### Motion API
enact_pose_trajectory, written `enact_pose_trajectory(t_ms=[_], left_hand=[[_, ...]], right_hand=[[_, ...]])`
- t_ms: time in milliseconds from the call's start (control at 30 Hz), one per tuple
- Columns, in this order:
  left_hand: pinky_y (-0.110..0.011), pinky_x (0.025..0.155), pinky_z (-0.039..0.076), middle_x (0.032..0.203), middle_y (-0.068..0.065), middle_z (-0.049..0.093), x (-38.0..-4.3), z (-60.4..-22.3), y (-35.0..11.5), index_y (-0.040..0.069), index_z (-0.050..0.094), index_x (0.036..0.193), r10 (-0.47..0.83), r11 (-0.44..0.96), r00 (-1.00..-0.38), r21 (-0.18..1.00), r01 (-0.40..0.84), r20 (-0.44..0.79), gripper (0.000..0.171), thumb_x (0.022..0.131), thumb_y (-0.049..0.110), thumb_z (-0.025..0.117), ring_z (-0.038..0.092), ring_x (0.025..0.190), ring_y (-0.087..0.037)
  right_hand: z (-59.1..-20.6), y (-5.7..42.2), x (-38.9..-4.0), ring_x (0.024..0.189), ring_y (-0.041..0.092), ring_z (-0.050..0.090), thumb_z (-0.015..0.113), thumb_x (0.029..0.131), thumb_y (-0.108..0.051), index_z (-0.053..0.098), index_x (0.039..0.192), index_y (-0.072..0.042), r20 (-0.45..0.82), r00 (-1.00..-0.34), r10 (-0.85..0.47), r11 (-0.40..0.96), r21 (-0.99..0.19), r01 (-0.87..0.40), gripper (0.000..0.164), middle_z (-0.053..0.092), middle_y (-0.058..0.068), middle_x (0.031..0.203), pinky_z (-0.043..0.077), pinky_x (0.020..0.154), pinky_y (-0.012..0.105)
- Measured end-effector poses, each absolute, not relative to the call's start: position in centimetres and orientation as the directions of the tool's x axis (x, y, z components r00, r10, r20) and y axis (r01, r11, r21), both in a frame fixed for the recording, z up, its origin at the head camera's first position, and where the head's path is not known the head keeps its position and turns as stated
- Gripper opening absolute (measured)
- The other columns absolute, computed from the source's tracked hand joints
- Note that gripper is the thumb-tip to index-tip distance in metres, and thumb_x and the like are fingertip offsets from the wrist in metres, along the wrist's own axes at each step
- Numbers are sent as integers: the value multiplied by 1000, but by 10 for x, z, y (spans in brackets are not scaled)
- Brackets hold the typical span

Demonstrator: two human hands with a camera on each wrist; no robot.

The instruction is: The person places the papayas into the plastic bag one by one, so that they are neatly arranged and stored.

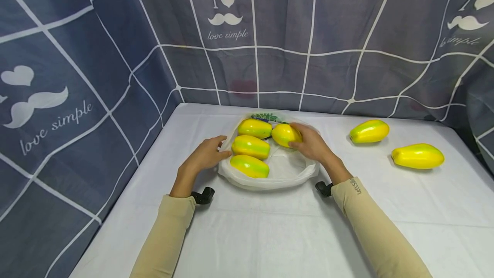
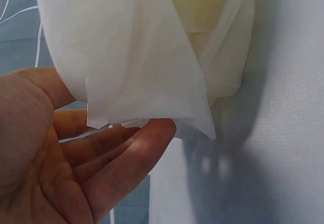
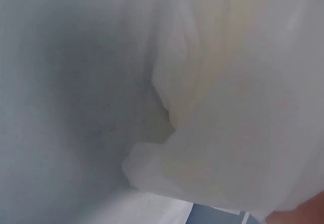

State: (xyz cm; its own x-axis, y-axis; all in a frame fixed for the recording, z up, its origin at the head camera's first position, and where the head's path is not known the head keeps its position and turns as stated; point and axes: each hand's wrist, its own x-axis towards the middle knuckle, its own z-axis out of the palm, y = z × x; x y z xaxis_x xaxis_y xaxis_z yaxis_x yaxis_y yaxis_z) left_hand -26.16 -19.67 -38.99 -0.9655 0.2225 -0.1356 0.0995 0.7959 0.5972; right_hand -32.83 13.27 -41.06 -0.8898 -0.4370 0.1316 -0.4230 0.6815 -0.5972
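Note:
In the head view, a white plastic bag lies wide open on the table. Three yellow-green papayas are stacked in a column along its left side. My right hand grips another papaya inside the bag, near its back right. At the left rim, my left hand touches the bag with loosely bent fingers, thumb and fingers apart. The left wrist view has the bag's thin edge hanging over part of that hand's fingers. White plastic fills much of the right wrist view and hides the held papaya.
Two more papayas lie on the white-covered table to the right: one farther back, one nearer the right edge. A grey checked curtain stands behind the table and along its left side.

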Motion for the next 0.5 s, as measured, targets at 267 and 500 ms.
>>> enact_pose_trajectory(t_ms=[267,500], left_hand=[[-49,95,46,128,-20,60,-261,-390,-196,4,45,146,225,794,-966,599,107,-126,57,97,28,62,57,113,-33],[-49,95,46,128,-19,60,-262,-391,-197,4,45,145,231,791,-965,601,114,-121,57,97,29,62,57,113,-33]], right_hand=[[-405,140,-317,133,39,41,68,92,-13,48,141,4,189,-886,-424,652,-615,-444,55,49,23,142,29,110,53],[-402,157,-306,114,38,59,67,94,-14,58,131,5,284,-868,-407,584,-650,-486,42,62,22,125,43,99,55]])
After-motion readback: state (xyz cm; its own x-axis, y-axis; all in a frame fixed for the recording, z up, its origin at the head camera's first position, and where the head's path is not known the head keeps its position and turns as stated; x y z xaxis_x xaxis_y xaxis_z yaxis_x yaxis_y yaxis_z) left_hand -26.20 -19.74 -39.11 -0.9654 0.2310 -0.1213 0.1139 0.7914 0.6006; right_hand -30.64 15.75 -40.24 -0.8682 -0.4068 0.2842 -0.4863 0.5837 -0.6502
